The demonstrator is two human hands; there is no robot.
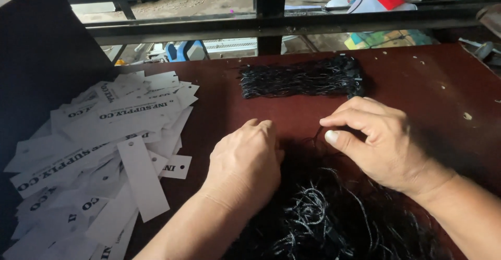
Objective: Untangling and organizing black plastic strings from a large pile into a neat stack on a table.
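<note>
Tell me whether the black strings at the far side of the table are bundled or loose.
Bundled: the far black strings lie side by side in one tight pack, unlike the tangled loose strings near the hands.

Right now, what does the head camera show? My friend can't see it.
Two bare hands work on a loose heap of black strings on a dark red table; the right hand pinches a strand, the left hand rests beside it. White paper tags lie left, a tidy string bundle behind.

Dark red desk (417, 82). Left hand (245, 158) knuckles-up, fingers curled down at the edge of a loose heap of black strings (323, 213). Right hand (373, 137) pinches a single black string between thumb and forefinger. Tidy bundle of black strings (302, 77) farther back. White paper tags (104, 150) piled at left.
</note>
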